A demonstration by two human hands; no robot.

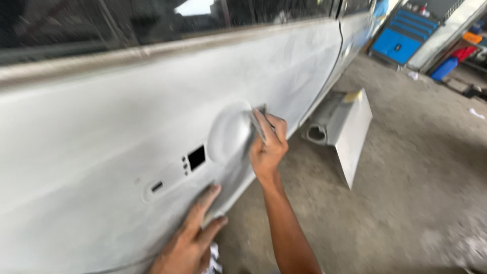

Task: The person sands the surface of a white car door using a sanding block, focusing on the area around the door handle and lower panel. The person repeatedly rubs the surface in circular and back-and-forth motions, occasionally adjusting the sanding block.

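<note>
I see my right hand (267, 147) pressed against a pale grey, sanded car door (116, 147), its fingers clenched around a small folded sheet of sandpaper (258, 123) held flat to the panel just beside the round handle recess (229, 133). My left hand (192, 238) lies lower on the same door, fingers spread and released, palm resting near the bottom edge; a scrap of white cloth or paper (214, 256) shows under it, though I cannot tell if it is held. Left of the recess sits a small square cutout (196, 157). Behind, a grey detached panel (350, 133) leans on the concrete floor (406, 193), and a blue tool cabinet (403, 40) stands far off.
</note>
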